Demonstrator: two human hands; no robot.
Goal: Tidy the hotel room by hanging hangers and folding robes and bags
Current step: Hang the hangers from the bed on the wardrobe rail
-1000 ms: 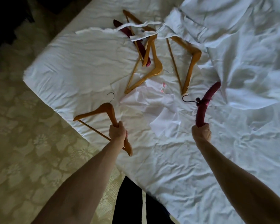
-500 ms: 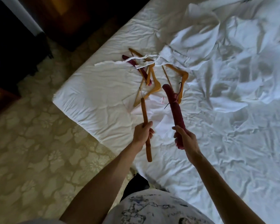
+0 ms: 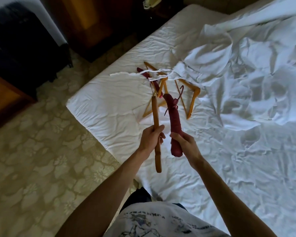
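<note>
Left hand (image 3: pixel 151 138) grip clenched around wooden hanger (image 3: pixel 156 124), right hand (image 3: pixel 184 144) clasping padded red hanger (image 3: pixel 174 120), forearms converging

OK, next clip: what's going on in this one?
A person stands at the corner of a bed, holding a hanger in each hand. The left hand grips a wooden hanger; the right hand grips a dark red padded hanger. More hangers lie on the sheet beyond, partly under a rumpled white robe and its belt. Nothing is hung yet.
</note>
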